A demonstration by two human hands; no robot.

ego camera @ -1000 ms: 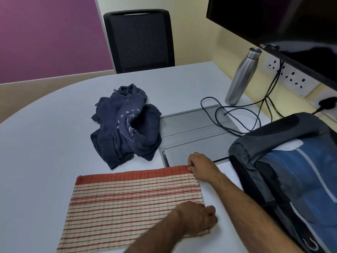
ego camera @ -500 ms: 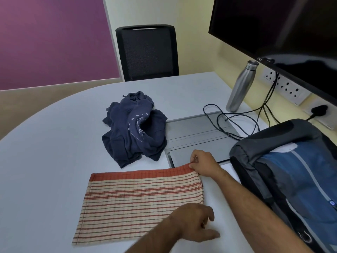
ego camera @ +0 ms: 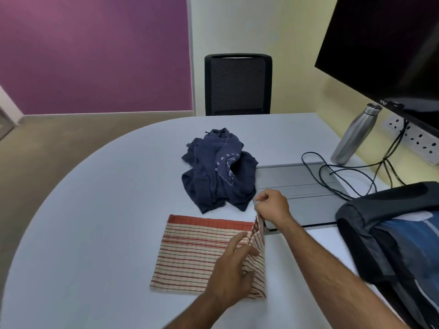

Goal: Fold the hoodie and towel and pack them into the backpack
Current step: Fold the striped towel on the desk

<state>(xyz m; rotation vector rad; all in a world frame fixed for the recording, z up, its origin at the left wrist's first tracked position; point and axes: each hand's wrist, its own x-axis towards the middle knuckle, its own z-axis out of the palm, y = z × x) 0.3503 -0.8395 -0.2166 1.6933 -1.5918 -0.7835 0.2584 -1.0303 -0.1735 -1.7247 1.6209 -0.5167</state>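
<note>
- striped towel [ego camera: 202, 252] lies flat on the pale tabletop [ego camera: 95, 210], folded into a rectangle, red band along its far edge
- right hand [ego camera: 273, 206] pinches the towel's far right corner, fingers curled, and holds that corner raised off the tabletop
- towel's right edge stands up in a fold between the two hands, rest of it flat
- left hand [ego camera: 234, 269] is on the towel's near right part; thumb and fingers grip the raised cloth near the right edge, index finger stretched out over the stripes
- navy hoodie [ego camera: 218, 169] sits crumpled in a heap on the tabletop beyond the towel, apart from it, unfolded, white print showing
- backpack [ego camera: 399, 238], black and blue, stands at the right edge of the tabletop, just beside the right forearm; can't tell if it's unzipped
- grey laptop [ego camera: 301, 184], lid closed, lies right of the hoodie, touching or nearly touching it, beyond the right hand
- black cables [ego camera: 337, 172] loop across the laptop's far right corner
- steel bottle [ego camera: 356, 134] upright near the wall, under the dark monitor [ego camera: 384, 48]
- socket strip [ego camera: 418, 141] on the wall beside the bottle
- black chair [ego camera: 237, 84] at the far side of the tabletop
</note>
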